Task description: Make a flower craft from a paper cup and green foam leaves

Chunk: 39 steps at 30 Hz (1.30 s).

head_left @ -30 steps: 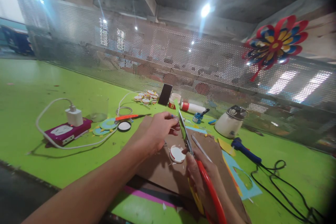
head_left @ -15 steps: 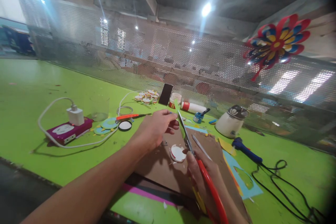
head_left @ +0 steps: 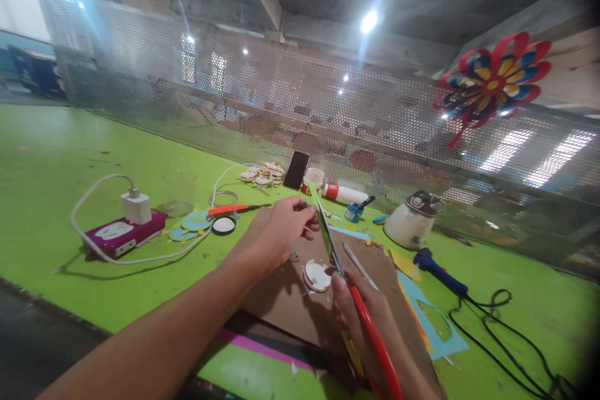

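Note:
My left hand (head_left: 293,222) is closed, pinching a light green paper strip (head_left: 314,189) between thumb and fingers above the cardboard. Fingers and blades partly hide the strip. My right hand (head_left: 359,309) is wrapped round red-handled scissors (head_left: 375,331). Their blades point up and away, right beside my left fingertips, with the green paper at the blades. Below them, a white round paper disc (head_left: 317,277) with a red edge lies on a brown cardboard sheet (head_left: 285,300). A grey pen-like stick (head_left: 359,262) rests on the cardboard just beyond my right hand.
On the left are a purple power strip (head_left: 126,234), a white cable and a clear cup (head_left: 179,194). A phone (head_left: 296,170), paper pieces and a blue jar (head_left: 354,212) stand behind. To the right lie a white pot (head_left: 412,220), a blue glue gun (head_left: 440,272) and its black cord.
The scissor blades have shifted slightly against the green strip near my left fingertips. Both hands stay in nearly the same place, and the view tilts a little.

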{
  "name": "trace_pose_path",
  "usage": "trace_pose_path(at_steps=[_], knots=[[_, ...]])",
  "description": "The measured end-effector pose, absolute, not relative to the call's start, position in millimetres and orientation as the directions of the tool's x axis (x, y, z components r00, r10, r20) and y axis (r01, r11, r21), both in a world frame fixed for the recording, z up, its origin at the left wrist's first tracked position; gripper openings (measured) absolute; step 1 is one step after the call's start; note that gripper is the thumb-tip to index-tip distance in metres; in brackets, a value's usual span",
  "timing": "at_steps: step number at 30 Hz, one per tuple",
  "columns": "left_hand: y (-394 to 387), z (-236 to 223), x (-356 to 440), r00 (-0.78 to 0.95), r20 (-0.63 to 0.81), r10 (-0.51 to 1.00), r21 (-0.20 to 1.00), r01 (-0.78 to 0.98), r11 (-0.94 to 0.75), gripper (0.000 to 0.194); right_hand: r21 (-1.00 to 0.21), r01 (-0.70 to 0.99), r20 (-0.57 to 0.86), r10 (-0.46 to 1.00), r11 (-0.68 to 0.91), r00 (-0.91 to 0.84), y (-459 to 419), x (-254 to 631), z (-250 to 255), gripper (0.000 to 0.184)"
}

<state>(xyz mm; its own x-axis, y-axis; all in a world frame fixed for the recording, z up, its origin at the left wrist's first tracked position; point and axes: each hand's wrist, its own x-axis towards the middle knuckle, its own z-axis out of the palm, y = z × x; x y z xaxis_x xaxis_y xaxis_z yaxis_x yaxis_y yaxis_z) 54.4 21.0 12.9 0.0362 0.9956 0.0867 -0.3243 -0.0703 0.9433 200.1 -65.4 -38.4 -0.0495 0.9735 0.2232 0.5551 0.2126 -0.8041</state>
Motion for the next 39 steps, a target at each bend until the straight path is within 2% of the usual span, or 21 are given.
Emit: trace_pose_path(at_steps=[11,29,39], knots=[[19,13,54,0.058,0.053,0.997,0.931,-0.365,-0.029,0.018,-0.867,0.479,0.175,0.984,0.138,0.034,-64,196,-44,0.060],[22,12,52,0.080,0.026,0.996,0.920,-0.391,0.007,0.017,-0.865,0.477,0.223,0.970,0.152,0.095,-62,192,-49,0.060],[28,11,48,-0.015,0.070,0.997,0.925,-0.373,-0.070,0.014,-0.846,0.505,0.262,0.958,0.169,0.119,-69,186,-44,0.059]])
